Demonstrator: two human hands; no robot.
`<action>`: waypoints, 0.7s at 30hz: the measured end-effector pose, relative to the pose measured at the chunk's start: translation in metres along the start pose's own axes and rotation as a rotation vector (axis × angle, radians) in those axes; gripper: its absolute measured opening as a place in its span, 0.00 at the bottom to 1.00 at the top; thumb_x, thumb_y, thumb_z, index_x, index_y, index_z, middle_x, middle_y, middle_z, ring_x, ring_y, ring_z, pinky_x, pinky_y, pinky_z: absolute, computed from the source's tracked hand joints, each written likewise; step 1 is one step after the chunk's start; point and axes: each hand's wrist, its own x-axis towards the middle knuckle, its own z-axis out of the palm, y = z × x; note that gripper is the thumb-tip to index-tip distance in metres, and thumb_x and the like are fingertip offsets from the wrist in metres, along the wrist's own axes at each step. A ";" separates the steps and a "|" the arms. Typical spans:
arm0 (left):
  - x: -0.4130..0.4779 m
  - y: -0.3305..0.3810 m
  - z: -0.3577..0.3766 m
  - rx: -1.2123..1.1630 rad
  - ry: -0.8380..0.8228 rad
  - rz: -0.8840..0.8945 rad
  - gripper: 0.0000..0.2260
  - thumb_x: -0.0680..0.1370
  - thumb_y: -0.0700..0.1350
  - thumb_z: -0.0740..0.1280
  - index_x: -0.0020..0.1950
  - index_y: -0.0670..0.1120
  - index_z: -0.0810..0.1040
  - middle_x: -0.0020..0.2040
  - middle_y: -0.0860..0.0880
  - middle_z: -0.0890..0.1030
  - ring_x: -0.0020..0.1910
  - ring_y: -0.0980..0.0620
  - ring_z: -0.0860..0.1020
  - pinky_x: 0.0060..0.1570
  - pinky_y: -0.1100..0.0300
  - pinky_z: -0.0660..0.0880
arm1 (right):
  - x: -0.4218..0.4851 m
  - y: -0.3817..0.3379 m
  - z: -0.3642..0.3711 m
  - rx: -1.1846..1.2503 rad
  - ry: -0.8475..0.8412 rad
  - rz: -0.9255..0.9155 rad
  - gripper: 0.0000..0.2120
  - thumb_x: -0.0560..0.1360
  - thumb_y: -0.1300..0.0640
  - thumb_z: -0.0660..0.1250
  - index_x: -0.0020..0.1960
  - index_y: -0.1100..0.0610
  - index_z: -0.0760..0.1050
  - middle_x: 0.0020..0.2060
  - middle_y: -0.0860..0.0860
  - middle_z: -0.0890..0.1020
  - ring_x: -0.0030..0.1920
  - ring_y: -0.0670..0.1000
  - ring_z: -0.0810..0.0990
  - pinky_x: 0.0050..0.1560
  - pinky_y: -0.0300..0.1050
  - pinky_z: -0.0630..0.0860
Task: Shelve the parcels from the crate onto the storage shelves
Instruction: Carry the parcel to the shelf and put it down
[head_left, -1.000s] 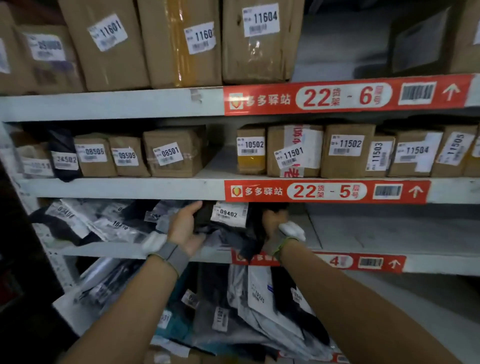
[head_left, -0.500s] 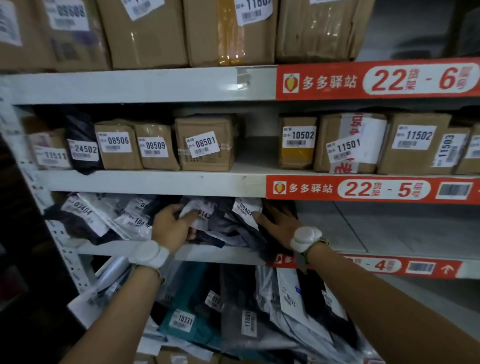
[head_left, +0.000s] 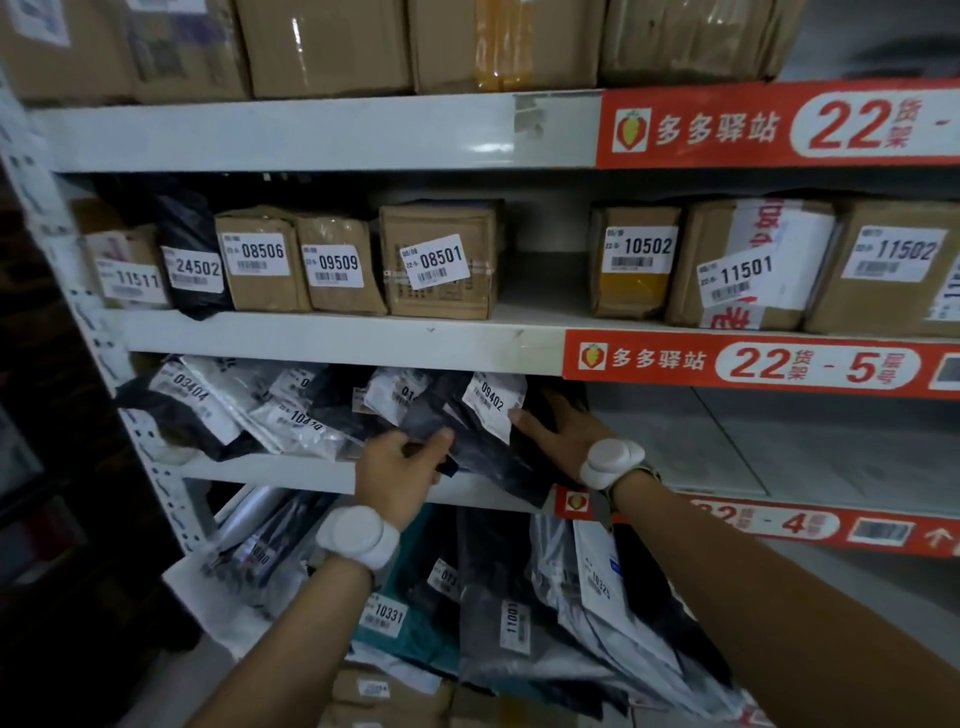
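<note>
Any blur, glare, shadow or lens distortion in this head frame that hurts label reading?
Head view: the wide-angle lens slants the left upright; the far left sinks into shadow; glare streaks a taped box up top; label 08501 reads sharp, label 11511 is smeared; the left hand gripping the dark bag looks slightly soft.
</note>
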 end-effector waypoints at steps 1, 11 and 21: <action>0.002 0.002 0.000 -0.055 0.040 -0.026 0.15 0.76 0.49 0.73 0.36 0.39 0.79 0.32 0.46 0.83 0.27 0.53 0.79 0.35 0.57 0.74 | 0.001 -0.001 -0.002 0.090 -0.013 0.022 0.34 0.77 0.34 0.60 0.78 0.46 0.55 0.75 0.49 0.67 0.73 0.56 0.67 0.70 0.49 0.65; -0.032 0.003 0.023 0.181 -0.242 0.087 0.15 0.78 0.52 0.70 0.38 0.44 0.84 0.35 0.48 0.84 0.24 0.57 0.77 0.29 0.65 0.74 | 0.005 0.004 -0.004 -0.012 -0.072 -0.014 0.32 0.76 0.42 0.65 0.78 0.43 0.59 0.77 0.49 0.63 0.75 0.55 0.63 0.71 0.48 0.63; -0.040 -0.007 0.033 0.207 -0.244 0.141 0.05 0.79 0.49 0.68 0.45 0.52 0.83 0.32 0.51 0.83 0.28 0.56 0.79 0.30 0.59 0.77 | -0.006 0.004 -0.002 -0.176 0.054 -0.072 0.30 0.78 0.43 0.62 0.78 0.48 0.60 0.74 0.57 0.66 0.72 0.62 0.65 0.70 0.54 0.66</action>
